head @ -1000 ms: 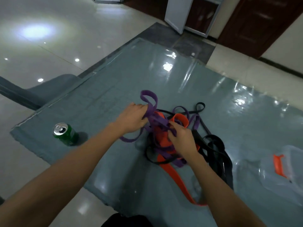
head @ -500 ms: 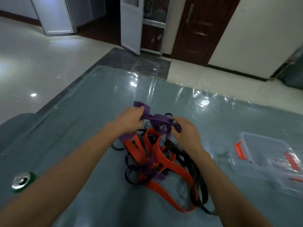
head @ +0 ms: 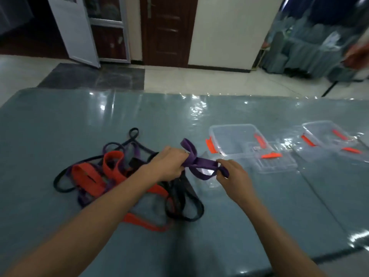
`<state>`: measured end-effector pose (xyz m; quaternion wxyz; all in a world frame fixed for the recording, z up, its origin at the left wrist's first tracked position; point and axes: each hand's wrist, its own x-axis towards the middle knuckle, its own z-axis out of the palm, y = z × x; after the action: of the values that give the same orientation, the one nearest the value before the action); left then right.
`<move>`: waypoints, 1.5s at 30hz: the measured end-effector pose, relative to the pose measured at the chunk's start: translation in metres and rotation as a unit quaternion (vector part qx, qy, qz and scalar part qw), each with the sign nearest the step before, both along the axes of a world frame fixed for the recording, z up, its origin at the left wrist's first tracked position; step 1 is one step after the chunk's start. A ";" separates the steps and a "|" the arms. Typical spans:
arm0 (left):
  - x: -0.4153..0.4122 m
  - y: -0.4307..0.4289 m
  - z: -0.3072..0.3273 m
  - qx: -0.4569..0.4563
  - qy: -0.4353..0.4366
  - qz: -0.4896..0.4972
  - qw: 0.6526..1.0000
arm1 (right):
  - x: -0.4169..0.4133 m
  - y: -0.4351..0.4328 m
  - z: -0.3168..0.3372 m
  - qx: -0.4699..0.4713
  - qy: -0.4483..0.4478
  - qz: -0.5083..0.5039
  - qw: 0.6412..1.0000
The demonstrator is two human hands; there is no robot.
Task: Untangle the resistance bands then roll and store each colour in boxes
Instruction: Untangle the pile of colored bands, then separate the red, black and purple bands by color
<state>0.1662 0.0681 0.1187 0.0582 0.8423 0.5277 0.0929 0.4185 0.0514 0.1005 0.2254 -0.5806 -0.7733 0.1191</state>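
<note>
Head camera, my only feed: left hand (head: 169, 164) clenched round a bunch of the purple band (head: 201, 163), right hand (head: 233, 174) pinching the same band's looped end, the strip pulled between them just right of the tangle (head: 119, 176). That tangle lies on the table (head: 60, 120), with orange band (head: 111, 166) and black band (head: 185, 204) threaded through more purple. Well right of the tangle the near box (head: 231, 125) stands open, a clear lid (head: 277, 162) against its near side; the far box (head: 317, 122) sits further right again. I can't tell whether the held purple runs back into the tangle behind the left hand. I judge these flat straps light, limp, stretchy and grippy on each other, so hard tugging would tighten knots. I'd hold close to the tangle and feed loops out slack.
</note>
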 end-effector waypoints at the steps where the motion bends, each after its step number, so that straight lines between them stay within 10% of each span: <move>1: 0.029 -0.002 -0.002 -0.012 -0.004 -0.008 1.000 | 0.029 -0.007 -0.002 -0.008 -0.005 -0.013 1.000; 17: 0.283 0.020 -0.048 -0.025 0.042 -0.021 0.999 | 0.272 0.007 -0.063 0.034 -0.059 -0.048 0.996; 28: 0.271 -0.013 -0.128 -0.175 0.109 0.042 0.978 | 0.272 -0.002 -0.151 -0.155 -0.152 0.060 0.974; 45: 0.150 -0.057 -0.112 -0.157 0.022 0.142 0.977 | 0.128 0.015 -0.108 -0.106 -0.074 0.172 0.977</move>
<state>0.3167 0.0109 0.0065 0.1645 0.7409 0.6512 -0.0019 0.5467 0.0663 -0.0076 0.0804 -0.4668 -0.8591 0.1941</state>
